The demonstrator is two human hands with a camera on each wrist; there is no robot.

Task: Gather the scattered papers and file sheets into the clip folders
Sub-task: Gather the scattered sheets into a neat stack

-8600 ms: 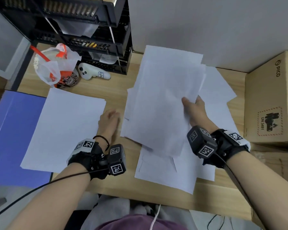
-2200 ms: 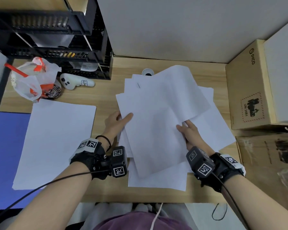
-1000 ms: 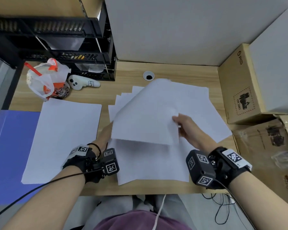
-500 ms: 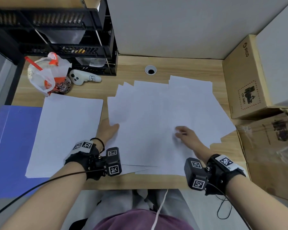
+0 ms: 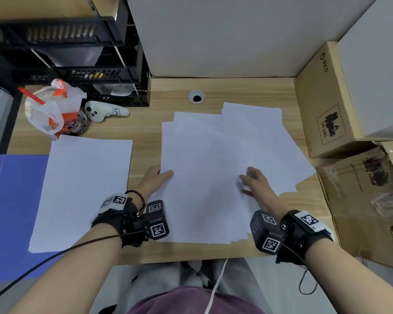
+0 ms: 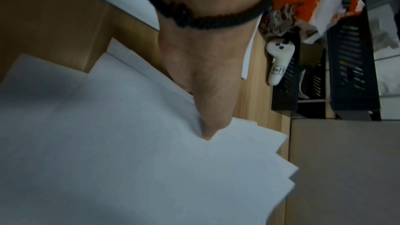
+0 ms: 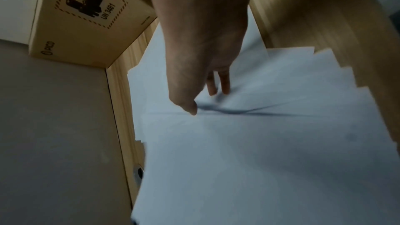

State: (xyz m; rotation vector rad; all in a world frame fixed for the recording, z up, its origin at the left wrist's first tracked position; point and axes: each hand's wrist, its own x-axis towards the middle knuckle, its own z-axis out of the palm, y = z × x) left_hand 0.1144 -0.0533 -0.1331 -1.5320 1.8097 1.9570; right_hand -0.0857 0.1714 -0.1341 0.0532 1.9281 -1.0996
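Observation:
A loose pile of white papers (image 5: 209,168) lies fanned out on the middle of the wooden desk (image 5: 145,132). My left hand (image 5: 166,174) is at the pile's left edge, thumb (image 6: 207,126) on top of the sheets and the other fingers hidden under them. My right hand (image 5: 247,177) rests on the pile's right half, and its spread fingertips (image 7: 225,88) press down and wrinkle the top sheet. A second, squared stack of white paper (image 5: 84,189) lies to the left, partly over a blue folder (image 5: 9,211).
A PICO cardboard box (image 5: 322,105) and a larger brown carton (image 5: 368,211) close off the right side. At the back left stand a black tray rack (image 5: 77,64), a white controller (image 5: 104,112) and a plastic bag with a cup (image 5: 52,109). A cable hole (image 5: 196,96) sits behind the pile.
The sheet my right hand held up a second ago now lies flat on the pile. The right hand has let go and rests on top; the left thumb has come over the pile's edge.

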